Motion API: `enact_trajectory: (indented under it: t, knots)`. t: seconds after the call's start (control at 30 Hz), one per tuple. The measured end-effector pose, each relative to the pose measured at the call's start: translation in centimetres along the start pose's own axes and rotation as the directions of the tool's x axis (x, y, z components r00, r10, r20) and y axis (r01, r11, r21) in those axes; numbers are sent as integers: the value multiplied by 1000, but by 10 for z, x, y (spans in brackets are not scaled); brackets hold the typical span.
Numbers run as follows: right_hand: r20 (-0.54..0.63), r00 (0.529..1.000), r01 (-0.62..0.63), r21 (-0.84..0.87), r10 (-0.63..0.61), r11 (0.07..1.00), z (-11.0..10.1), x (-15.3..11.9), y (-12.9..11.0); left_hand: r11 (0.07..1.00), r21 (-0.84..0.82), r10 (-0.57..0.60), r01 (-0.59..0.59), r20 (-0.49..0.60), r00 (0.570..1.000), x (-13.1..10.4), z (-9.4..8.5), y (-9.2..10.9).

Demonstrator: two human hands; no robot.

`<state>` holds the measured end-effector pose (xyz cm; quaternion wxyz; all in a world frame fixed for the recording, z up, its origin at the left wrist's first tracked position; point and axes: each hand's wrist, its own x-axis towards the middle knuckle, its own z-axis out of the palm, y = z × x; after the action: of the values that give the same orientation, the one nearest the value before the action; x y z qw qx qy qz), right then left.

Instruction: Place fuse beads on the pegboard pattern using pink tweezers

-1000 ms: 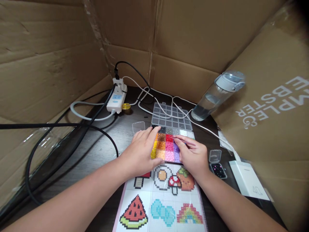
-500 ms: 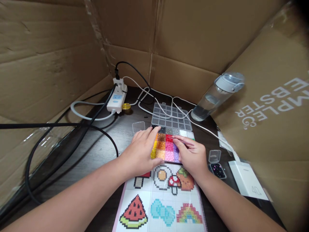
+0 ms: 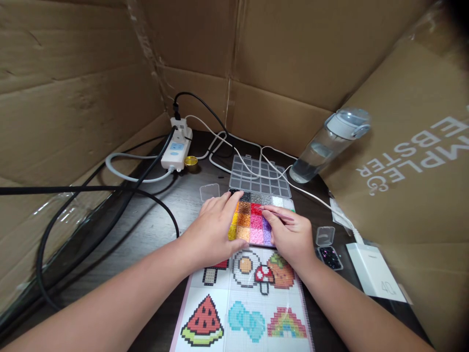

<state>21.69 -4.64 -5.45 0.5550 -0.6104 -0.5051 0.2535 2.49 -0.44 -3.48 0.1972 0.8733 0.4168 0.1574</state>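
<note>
Cardboard walls stood around the back and sides of a dark counter. On the counter lay a pattern sheet with pixel pictures, among them a watermelon slice, a blue bow and a rainbow. Just beyond its far edge was the bead box, its beads sorted by color, and the clear divided lid lay open behind it.

The left hand spread over the box's left side, thumb at the near edge; whether its fingers gripped the box could not be told. The right hand was at the box's right side, fingers clenched on thin tweezers.

A water bottle leaned in view behind, to the right. A white power strip sat back left, a white power bank right. Smaller were the open bead case, the red-and-white mushroom over the sheet, the gold cup beside the strip, and the tweezers, tips at the red beads.
</note>
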Motion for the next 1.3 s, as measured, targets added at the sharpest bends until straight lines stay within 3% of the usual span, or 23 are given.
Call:
enact_trajectory:
  t: [0.53,1.3]
  knots:
    - [-1,1000,-11,-8,11,1000,0,0,-1,999,9,-36,36,61,998,1,-5,3]
    - [-10,999,-40,-11,40,999,-1,-1,0,999,-16,-32,33,50,998,1,-6,4]
